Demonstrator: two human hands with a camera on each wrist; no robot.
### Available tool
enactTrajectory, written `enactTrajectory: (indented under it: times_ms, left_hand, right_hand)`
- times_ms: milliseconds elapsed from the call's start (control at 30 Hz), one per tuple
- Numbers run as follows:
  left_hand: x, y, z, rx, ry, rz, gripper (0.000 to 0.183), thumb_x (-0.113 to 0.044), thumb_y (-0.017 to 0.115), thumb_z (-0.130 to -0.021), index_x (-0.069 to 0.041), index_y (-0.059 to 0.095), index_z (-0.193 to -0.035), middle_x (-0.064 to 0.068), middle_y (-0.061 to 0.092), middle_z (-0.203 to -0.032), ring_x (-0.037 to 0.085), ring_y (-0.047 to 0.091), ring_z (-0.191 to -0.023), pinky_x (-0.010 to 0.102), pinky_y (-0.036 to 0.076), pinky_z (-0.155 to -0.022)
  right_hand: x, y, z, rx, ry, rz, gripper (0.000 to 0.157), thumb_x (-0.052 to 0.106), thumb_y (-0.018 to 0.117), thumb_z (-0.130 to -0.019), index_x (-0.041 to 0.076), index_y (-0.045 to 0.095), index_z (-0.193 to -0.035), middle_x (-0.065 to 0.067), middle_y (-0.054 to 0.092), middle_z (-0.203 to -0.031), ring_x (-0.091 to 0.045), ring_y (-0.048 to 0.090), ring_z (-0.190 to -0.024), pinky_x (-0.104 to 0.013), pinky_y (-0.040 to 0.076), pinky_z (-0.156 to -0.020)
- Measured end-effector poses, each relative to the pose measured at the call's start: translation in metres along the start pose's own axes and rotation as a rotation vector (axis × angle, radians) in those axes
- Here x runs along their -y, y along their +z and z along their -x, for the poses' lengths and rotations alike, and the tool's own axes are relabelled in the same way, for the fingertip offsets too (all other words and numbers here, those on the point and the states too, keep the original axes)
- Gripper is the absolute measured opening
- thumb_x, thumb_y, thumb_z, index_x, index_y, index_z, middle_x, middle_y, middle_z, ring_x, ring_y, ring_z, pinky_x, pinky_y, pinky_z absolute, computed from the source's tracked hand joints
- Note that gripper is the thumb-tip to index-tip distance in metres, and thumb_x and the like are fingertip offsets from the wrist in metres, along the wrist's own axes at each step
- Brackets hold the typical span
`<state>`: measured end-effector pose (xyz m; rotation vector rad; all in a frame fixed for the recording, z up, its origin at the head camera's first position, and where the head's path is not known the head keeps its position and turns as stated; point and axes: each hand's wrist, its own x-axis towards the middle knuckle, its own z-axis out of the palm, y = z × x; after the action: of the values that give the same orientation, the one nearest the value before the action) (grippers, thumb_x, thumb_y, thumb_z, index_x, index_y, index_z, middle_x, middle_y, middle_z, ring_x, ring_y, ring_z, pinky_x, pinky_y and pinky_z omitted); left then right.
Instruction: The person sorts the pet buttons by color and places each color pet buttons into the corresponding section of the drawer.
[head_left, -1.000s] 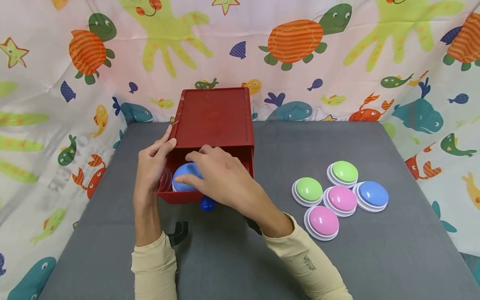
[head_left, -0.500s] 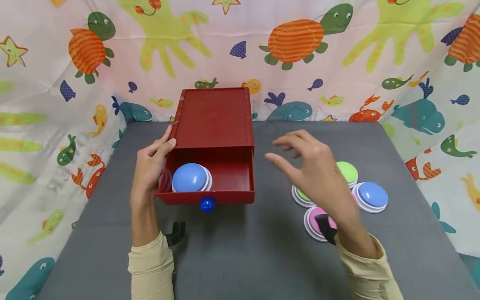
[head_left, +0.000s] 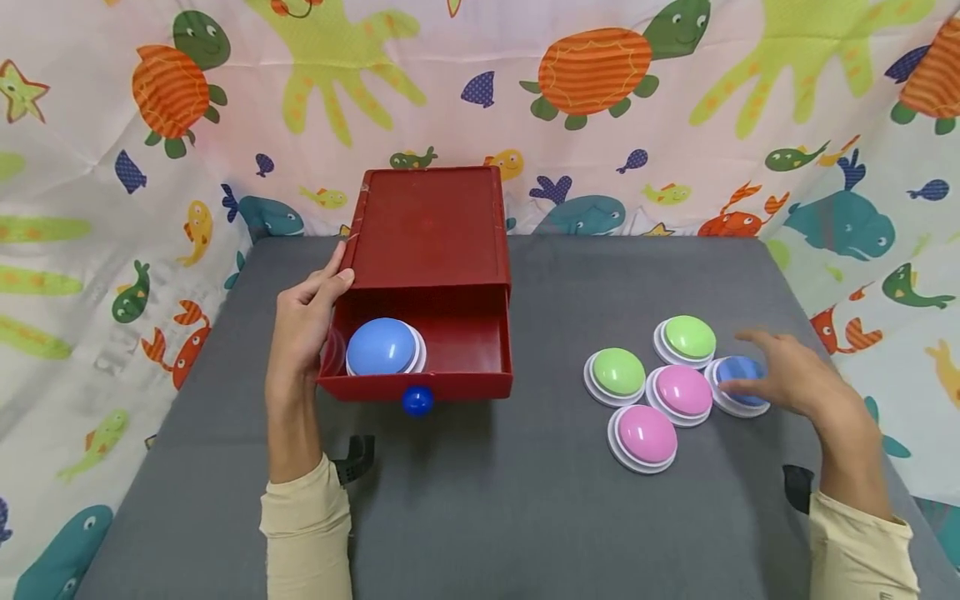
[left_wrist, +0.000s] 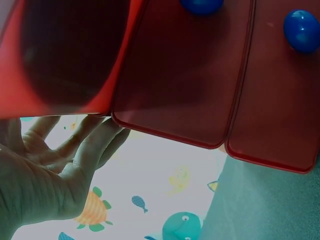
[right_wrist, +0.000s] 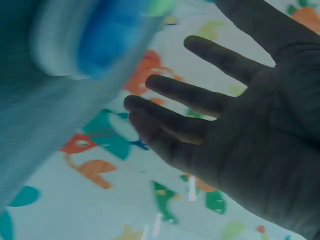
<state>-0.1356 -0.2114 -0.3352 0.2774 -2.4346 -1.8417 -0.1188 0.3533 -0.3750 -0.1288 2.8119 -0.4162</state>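
Nearest me are two tan sleeves, with a wide stretch of gray table between them. Next I see the near pink dome button. Left of it, across a broad gray strip, a blue knob sticks out from the red drawer. The drawer is pulled out, and the inner blue dome button sits in its left part. Red floor shows to the right.

My right hand is loose and not holding anything. Its fingers are spread about the outer blue dome button, which sits on the table at the right end of the bunch. I can't tell if the thumb touches it. The far pink dome button is just beside it, and two green dome buttons sit to the left and at the back.

My left hand touches the left side of the red cabinet, fingers stretched, thumb at the top's front corner. Behind hangs a sea-animal cloth.
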Motion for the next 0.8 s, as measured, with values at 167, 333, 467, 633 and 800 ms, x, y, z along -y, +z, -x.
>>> enactTrajectory:
  times_ms: [167,333,467,633,800]
  left_hand:
    - [0.000,0.000,-0.001,-0.008,0.001,0.006,0.043,-0.052,0.057,-0.103,-0.051,0.051,-0.146,-0.004,0.050,-0.162,0.021,0.048,-0.143,0.040,0.055,-0.111]
    - [-0.001,0.001,-0.001,-0.007,0.002,0.003,0.044,-0.054,0.057,-0.103,-0.052,0.050,-0.145,-0.005,0.049,-0.163,0.021,0.048,-0.144,0.039,0.056,-0.109]
    - [0.000,0.001,-0.001,-0.008,-0.001,-0.005,0.044,-0.056,0.058,-0.102,-0.054,0.050,-0.145,-0.007,0.048,-0.164,0.021,0.048,-0.144,0.042,0.054,-0.111]
    - [0.001,0.002,0.001,-0.007,0.002,-0.012,0.044,-0.057,0.057,-0.102,-0.054,0.050,-0.145,-0.007,0.048,-0.164,0.021,0.048,-0.144,0.044,0.053,-0.112]
    - [0.001,0.002,0.001,-0.016,0.014,-0.016,0.044,-0.057,0.057,-0.102,-0.052,0.050,-0.145,-0.010,0.047,-0.164,0.021,0.048,-0.144,0.042,0.054,-0.111]
  right_hand:
    - [-0.017,0.020,-0.006,0.100,0.029,-0.040,0.091,0.034,0.085,-0.084,-0.007,0.039,-0.150,-0.046,0.041,-0.135,-0.062,0.044,-0.116,-0.078,0.049,-0.090]
    - [-0.014,0.026,-0.010,0.111,0.080,-0.063,0.086,0.029,0.083,-0.085,-0.006,0.039,-0.151,-0.044,0.038,-0.137,-0.061,0.042,-0.118,-0.078,0.048,-0.092]
    - [-0.012,0.025,-0.012,0.093,0.078,-0.069,0.081,0.026,0.084,-0.084,-0.008,0.045,-0.147,-0.040,0.046,-0.130,-0.055,0.044,-0.114,-0.071,0.051,-0.088]
    - [-0.013,0.023,-0.008,0.026,0.055,-0.067,0.075,0.023,0.086,-0.081,-0.013,0.053,-0.137,-0.039,0.055,-0.122,-0.053,0.046,-0.111,-0.068,0.051,-0.087]
    - [-0.011,0.012,0.000,-0.039,0.093,-0.062,0.075,0.023,0.086,-0.080,-0.013,0.051,-0.136,-0.041,0.052,-0.123,-0.056,0.045,-0.111,-0.070,0.051,-0.085]
